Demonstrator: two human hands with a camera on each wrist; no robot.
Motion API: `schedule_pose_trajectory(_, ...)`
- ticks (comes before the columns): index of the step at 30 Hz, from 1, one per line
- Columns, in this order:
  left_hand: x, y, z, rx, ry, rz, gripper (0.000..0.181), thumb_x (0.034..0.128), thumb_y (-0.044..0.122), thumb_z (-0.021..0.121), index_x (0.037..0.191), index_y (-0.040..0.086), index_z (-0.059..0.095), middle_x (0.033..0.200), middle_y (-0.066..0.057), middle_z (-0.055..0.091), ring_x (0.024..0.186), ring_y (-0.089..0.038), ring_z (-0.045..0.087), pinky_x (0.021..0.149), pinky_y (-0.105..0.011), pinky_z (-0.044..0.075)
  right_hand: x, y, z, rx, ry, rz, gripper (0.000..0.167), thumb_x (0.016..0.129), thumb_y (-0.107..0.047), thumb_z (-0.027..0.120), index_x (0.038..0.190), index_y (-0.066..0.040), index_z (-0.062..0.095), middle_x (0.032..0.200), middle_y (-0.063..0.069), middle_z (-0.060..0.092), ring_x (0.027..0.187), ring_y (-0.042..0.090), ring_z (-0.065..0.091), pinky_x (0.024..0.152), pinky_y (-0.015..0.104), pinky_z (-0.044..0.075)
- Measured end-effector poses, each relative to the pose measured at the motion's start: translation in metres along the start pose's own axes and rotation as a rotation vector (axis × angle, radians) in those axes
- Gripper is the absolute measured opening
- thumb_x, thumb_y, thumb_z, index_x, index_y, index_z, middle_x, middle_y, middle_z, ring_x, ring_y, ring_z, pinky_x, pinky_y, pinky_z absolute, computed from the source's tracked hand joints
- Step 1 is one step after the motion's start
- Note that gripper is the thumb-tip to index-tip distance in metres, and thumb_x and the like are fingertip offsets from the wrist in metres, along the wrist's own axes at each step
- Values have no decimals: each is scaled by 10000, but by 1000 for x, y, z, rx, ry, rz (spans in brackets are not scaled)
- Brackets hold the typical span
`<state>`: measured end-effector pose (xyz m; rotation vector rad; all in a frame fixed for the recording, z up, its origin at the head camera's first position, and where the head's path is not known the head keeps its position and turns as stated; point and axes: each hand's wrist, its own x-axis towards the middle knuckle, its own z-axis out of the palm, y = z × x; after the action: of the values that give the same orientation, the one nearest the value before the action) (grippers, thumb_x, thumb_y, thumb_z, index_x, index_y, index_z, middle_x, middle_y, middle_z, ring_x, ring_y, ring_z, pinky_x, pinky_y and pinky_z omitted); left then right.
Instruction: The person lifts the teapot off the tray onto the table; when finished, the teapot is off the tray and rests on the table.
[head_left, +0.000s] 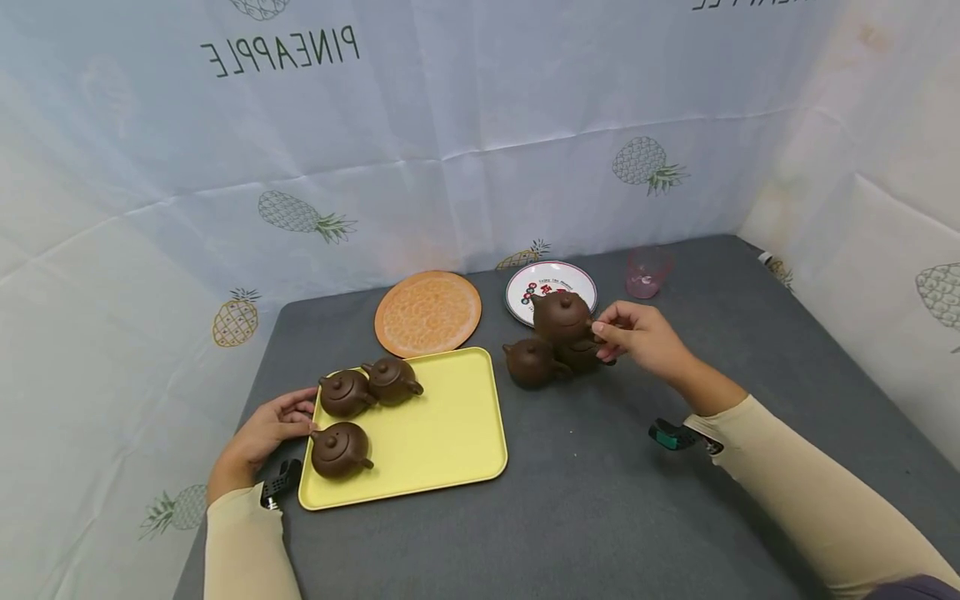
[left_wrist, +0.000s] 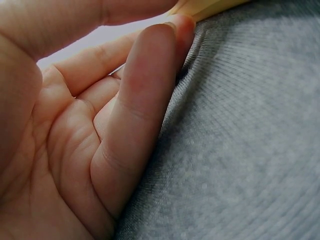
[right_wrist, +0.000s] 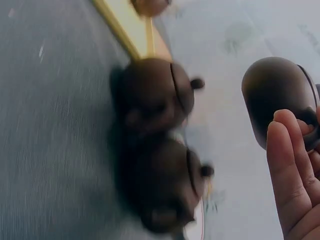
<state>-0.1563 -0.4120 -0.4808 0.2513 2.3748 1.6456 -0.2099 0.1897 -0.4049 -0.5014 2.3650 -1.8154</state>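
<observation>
My right hand [head_left: 641,340] pinches the small handle of a dark brown teapot [head_left: 561,315], held in the air. In the right wrist view this teapot [right_wrist: 277,95] hangs apart from two others, its handle between thumb and fingers. Below it on the table stand a brown teapot [head_left: 529,363] and another teapot [head_left: 579,358], partly hidden by the raised one. My left hand [head_left: 266,425] pinches the left rim of a yellow tray [head_left: 442,433]. On the tray's left part sit three more teapots: one at the back [head_left: 392,381], one beside it [head_left: 345,393], one in front [head_left: 341,450].
An orange round mat [head_left: 427,312] lies behind the tray. To its right is a white plate [head_left: 551,275] with a printed design, partly behind the raised teapot. A pinkish clear cup [head_left: 647,273] stands at the back right. Pineapple-print cloth [head_left: 450,192] hangs around the grey table [head_left: 585,517].
</observation>
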Motion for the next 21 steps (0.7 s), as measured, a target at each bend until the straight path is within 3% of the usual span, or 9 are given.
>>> schedule_pose_trajectory(11,1,1,-1,10,0,-1,621,876,-95,636,1399,-194,316,1058,-126,571,821,-97,641,714,-226,525,-25,27,-53,-86,90,41,282,1001,-163,570,1052,114,568,947,190,646,756,266,687,682,367,575)
schedule_pose_trajectory(17,1,-1,-3,4,-10,9,623,880,-97,630,1401,-199,304,1056,-97,574,826,-105,647,718,-231,529,-31,49,-68,-118,116,94,276,1006,-155,558,1065,114,570,912,118,669,768,277,688,697,411,571)
schedule_pose_trajectory(21,0,-2,-2,-6,-16,17,623,884,-100,624,1401,-206,294,1057,-87,579,825,-109,650,720,-234,532,-33,62,-70,-107,114,136,285,1004,-153,563,1067,125,565,948,194,659,756,247,690,693,433,569)
